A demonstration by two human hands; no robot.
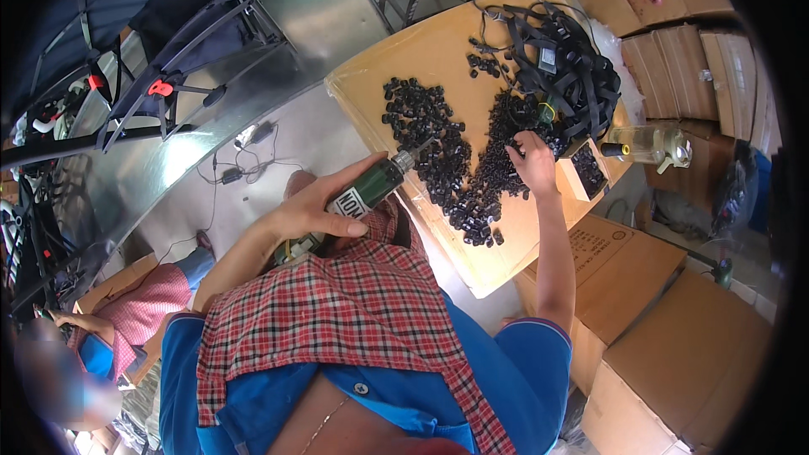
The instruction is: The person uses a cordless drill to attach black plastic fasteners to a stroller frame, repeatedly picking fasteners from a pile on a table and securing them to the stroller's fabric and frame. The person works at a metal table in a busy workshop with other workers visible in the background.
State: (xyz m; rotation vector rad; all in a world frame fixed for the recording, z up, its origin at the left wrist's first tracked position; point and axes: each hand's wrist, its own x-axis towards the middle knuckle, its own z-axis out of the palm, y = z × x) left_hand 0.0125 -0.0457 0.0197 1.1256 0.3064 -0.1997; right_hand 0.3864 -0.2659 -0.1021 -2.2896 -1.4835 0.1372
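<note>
My left hand (316,206) grips a dark green bottle (364,191) with a white label, its thin neck pointing up to the right toward the board. My right hand (533,162) reaches into a heap of small black caps (472,177) spread over a tan wooden board (438,42); its fingers are curled on the caps, and I cannot see whether one is pinched. A second patch of black caps (417,109) lies further left on the board. A red checked apron covers my lap below both arms.
A tangle of black straps (565,59) lies at the board's far end. A small open box of caps (588,170) and a clear bottle (645,145) sit at its right edge. Cardboard boxes (624,270) stand to the right. Another person (109,329) sits at lower left.
</note>
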